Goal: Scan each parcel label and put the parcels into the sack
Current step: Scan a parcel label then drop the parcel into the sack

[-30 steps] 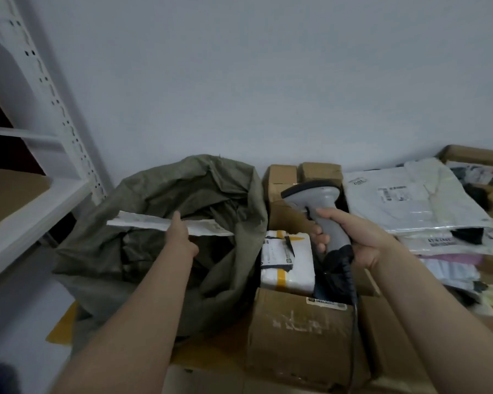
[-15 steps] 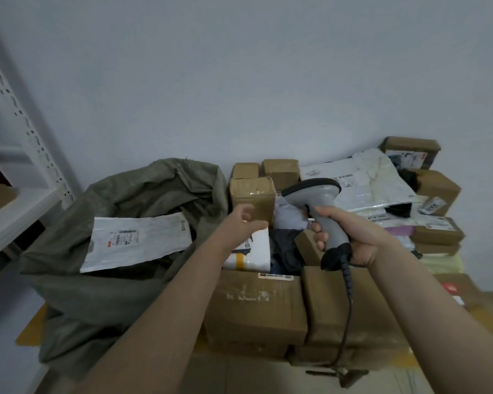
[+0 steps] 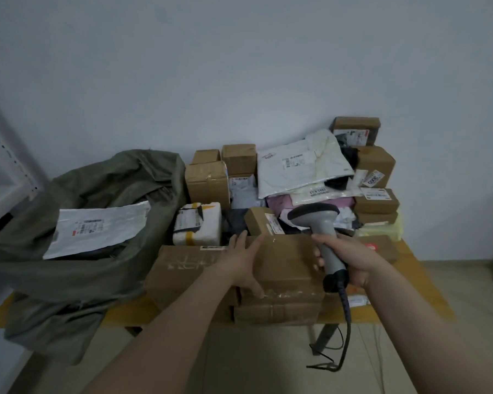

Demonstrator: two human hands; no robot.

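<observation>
Your left hand [image 3: 244, 263] lies wide, fingers straight and spread, on the large cardboard box [image 3: 288, 260] at the front edge of the table [image 3: 131, 311]. Your right hand [image 3: 350, 260] grips the handle of the scanner [image 3: 318, 223], and the scanner head points toward the heap of parcels [image 3: 302, 169] behind the box. The sack [image 3: 97, 280] sits open at the left end of the table. One white mailer [image 3: 100, 226] lies label up in its mouth.

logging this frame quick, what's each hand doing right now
Left hand: open, fingers spread over a cardboard box, gripping nothing.
Right hand: closed around the scanner handle.
</observation>
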